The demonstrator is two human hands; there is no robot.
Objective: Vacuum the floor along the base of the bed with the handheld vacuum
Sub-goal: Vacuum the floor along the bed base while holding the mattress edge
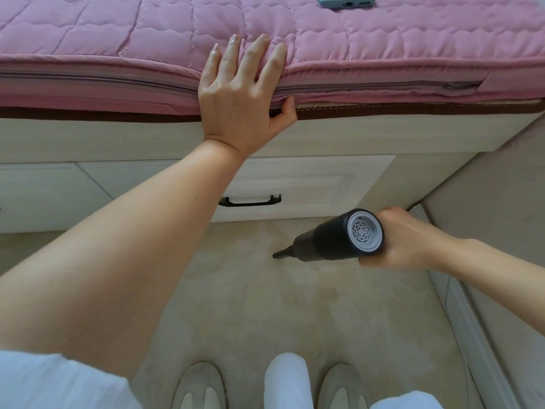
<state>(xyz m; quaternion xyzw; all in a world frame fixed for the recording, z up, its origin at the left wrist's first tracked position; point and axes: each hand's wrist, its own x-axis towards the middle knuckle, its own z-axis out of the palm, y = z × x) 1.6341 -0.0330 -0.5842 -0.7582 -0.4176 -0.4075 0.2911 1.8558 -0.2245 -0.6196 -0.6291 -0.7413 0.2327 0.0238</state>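
My right hand [404, 240] grips a black handheld vacuum [330, 242] with a white vented rear cap facing me. Its narrow nozzle [281, 253] points left and down, at or just above the beige floor [265, 305], a short way in front of the bed's white base [324, 137]. Dark specks lie on the floor near the base, just behind the vacuum. My left hand [241, 95] rests on the edge of the pink quilted mattress [118, 39], fingers spread over the top and thumb hooked under the edge.
A drawer with a black handle [250, 201] sits in the bed base. A phone [346, 1] lies on the mattress at the top edge. A wall and white skirting [472, 335] run along the right. My two slippered feet [200, 388] stand at the bottom.
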